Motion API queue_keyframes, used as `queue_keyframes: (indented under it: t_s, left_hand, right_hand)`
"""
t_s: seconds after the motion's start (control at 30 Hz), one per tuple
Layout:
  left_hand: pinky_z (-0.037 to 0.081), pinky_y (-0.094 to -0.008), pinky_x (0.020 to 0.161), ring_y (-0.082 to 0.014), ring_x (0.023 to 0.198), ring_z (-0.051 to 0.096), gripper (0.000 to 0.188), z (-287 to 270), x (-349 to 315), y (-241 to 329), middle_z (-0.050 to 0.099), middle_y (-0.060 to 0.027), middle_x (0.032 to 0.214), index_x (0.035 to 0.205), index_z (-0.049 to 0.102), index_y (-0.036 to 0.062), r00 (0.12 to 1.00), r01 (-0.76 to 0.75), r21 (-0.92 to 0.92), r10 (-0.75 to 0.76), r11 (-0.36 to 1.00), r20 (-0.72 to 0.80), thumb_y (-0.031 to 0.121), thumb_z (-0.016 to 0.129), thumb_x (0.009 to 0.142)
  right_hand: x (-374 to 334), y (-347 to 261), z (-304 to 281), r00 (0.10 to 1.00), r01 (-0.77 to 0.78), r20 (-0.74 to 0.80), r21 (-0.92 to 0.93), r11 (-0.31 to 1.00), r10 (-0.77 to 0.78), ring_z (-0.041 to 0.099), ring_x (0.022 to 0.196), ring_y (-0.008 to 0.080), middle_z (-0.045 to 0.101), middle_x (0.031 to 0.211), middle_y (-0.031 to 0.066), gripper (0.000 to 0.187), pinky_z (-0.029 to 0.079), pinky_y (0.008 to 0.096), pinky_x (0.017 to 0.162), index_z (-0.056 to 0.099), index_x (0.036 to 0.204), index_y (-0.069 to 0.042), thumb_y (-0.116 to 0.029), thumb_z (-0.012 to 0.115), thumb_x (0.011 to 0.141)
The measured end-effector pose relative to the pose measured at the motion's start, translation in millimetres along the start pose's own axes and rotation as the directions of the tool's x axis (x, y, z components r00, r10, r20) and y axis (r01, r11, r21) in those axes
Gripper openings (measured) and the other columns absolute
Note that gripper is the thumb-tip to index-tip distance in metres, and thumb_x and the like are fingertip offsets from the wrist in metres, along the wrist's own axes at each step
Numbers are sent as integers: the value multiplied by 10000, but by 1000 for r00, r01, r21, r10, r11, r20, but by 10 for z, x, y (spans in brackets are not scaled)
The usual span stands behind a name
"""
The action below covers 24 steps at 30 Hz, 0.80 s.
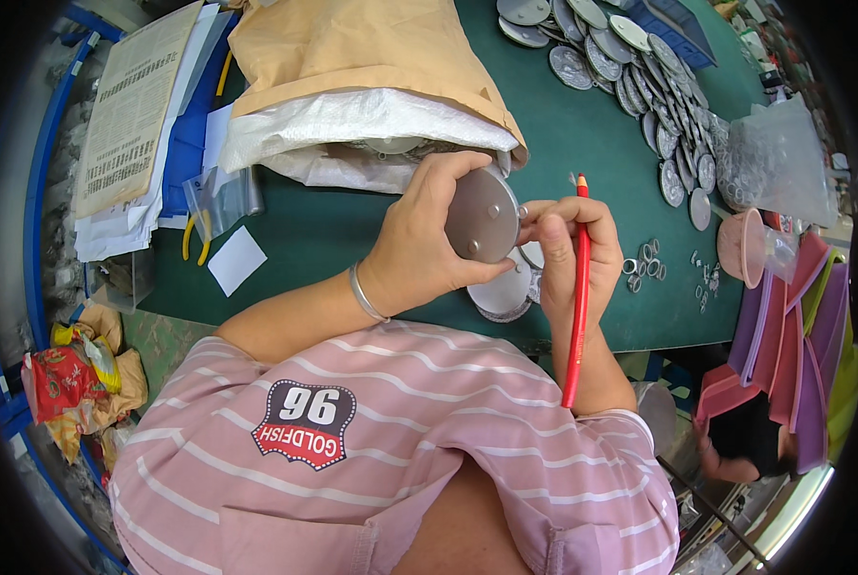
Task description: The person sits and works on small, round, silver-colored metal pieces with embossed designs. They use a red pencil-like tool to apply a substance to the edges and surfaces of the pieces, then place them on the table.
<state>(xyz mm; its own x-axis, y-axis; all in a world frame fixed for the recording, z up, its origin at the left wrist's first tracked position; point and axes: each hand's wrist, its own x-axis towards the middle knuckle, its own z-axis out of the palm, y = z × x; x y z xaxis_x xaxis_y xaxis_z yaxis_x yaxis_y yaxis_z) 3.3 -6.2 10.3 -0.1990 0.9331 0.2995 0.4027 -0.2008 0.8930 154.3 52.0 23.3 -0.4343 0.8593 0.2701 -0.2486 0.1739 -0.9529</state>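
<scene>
My left hand [419, 225] is closed around a round grey metal disc [483, 217], held upright above the green table with small raised studs on its face. At the disc's right edge is my right hand [582, 254], fingertips pinched near the rim. A long red pencil [576, 316] is held in that hand, its tip upward and its other end hanging toward my forearm. Whether the right fingertips also grip a small part against the disc, I cannot make out. Below the held disc lie several more metal discs [502, 290], partly hidden by my hands.
A paper sack with a white lining [352, 129] lies open at the far side. Many metal discs [630, 77] are heaped at the far right. Small metal rings [645, 264], a pink cup [741, 247] and a clear plastic bag [778, 158] stand right; papers [132, 115] are stacked left.
</scene>
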Motion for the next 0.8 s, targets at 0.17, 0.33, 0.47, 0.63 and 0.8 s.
queue_keyframes:
  t_s: [0.17, 0.33, 0.47, 0.63, 0.8]
  left_hand:
    - [439, -310, 823, -226, 990, 512, 826, 13, 14, -27, 474, -111, 1108, 1219, 408, 52, 989, -127, 91, 133, 988, -64, 169, 849, 530]
    - [415, -296, 878, -218, 1015, 518, 712, -17, 26, -33, 493, -109, 1138, 1227, 402, 17, 995, 76, -104, -68, 992, 77, 143, 793, 645]
    - [465, -308, 871, -210, 1033, 552, 397, -36, 50, -138, 525, -127, 1168, 1233, 428, -32, 885, 465, -650, -340, 600, 320, 140, 541, 893]
    - [540, -371, 814, -262, 1008, 596, 382, -106, 84, -144, 537, -178, 1175, 1253, 426, -54, 795, 575, -783, -390, 238, 465, 173, 401, 946]
    - [537, -368, 835, -271, 1025, 588, 392, -106, 78, -121, 523, -190, 1196, 1267, 402, -70, 803, 553, -817, -364, 163, 471, 152, 392, 944]
  right_hand:
    - [12, -14, 9, 999, -33, 22, -32, 999, 34, 580, 719, 112, 602, 862, 123, 264, 498, 240, 661, 456, 889, 1, 43, 680, 757]
    - [41, 8, -58, 994, -111, -12, -181, 977, 110, 577, 704, 107, 605, 846, 111, 241, 498, 242, 626, 458, 837, -19, 70, 665, 749]
    - [128, 86, -190, 930, -350, -66, 135, 927, 361, 591, 679, 109, 612, 839, 107, 204, 513, 233, 569, 466, 816, -38, 74, 629, 767]
    - [166, 158, -259, 905, -369, -119, 262, 892, 409, 621, 667, 138, 615, 810, 104, 194, 551, 243, 518, 470, 828, -56, 75, 604, 778]
    - [173, 158, -292, 887, -397, -104, 327, 858, 450, 629, 657, 152, 616, 811, 110, 181, 568, 259, 524, 472, 828, -55, 64, 601, 783]
